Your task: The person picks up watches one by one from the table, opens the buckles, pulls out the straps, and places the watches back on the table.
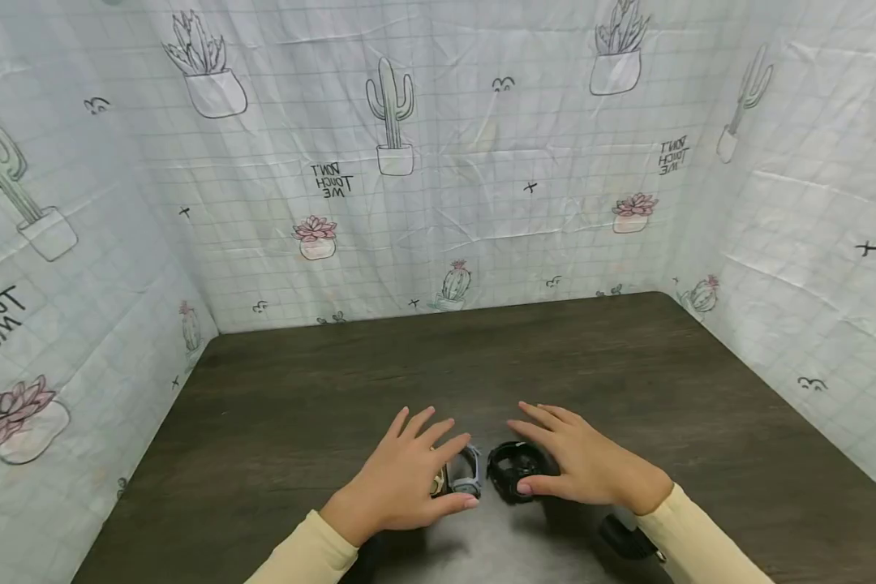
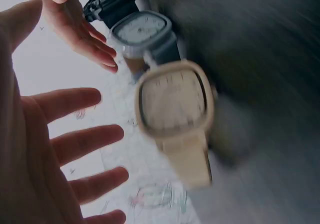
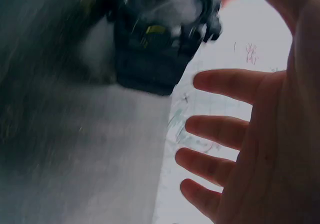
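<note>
Three wristwatches stand in a row on the dark table (image 1: 409, 373). The beige watch (image 2: 172, 104) with a squarish face is nearest my left hand (image 1: 397, 483), which partly covers it in the head view. Beside it is a grey-blue watch (image 1: 468, 488) with a pale face, its strap looped. Furthest right is a chunky black watch (image 1: 502, 485), its strap also forming a loop. My right hand (image 1: 580, 458) is spread by the black watch, thumb overlapping its near side in the head view. Both hands have their fingers extended and hold nothing.
Fabric printed with cacti and potted plants hangs as a back wall (image 1: 423, 227) and along both sides of the table. A small black object (image 1: 625, 538) shows beside the right sleeve cuff. Hand shadows fall on the near part of the tabletop.
</note>
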Available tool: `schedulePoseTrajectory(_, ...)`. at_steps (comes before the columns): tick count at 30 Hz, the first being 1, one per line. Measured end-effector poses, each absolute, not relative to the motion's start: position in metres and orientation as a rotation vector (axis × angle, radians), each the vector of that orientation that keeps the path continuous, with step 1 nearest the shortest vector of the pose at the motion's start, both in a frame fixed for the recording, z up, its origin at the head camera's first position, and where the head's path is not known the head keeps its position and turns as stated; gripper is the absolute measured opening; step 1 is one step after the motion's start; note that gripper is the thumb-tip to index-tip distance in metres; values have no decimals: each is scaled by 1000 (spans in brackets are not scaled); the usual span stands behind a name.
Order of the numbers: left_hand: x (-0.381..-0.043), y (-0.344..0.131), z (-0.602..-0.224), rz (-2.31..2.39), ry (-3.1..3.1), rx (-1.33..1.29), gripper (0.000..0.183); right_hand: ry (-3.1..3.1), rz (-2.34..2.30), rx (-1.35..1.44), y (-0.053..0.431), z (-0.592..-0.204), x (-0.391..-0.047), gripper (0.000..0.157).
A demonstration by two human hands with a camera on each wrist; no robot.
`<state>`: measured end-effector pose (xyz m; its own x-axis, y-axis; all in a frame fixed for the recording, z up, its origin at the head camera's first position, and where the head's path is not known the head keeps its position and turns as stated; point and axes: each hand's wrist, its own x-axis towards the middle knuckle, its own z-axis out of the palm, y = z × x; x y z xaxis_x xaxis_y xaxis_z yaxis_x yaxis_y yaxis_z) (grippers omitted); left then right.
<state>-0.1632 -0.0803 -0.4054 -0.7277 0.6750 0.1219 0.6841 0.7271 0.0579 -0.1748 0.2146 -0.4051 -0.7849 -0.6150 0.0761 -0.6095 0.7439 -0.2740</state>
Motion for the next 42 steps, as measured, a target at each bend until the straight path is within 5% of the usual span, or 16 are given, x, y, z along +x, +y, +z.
schedulePoseTrajectory(11, -188, -26, -407, -69, -3000, -1126, 82, 2848, -496, -1051, 227, -414, -186, 80)
schedulePoseTrajectory(18, -196, -4, -405, -129, -3039, -1113, 66, 2704, -796, -897, 234, -412, -196, 49)
schedulePoseTrajectory(25, -192, 4, -405, -263, -3025, -1102, 55, 2740, -797, -879, 233, -416, -207, 35)
schedulePoseTrajectory(42, -179, 1, -404, -196, -2861, -1107, 62, 2552, -1020, -869, 228, -415, -211, 29)
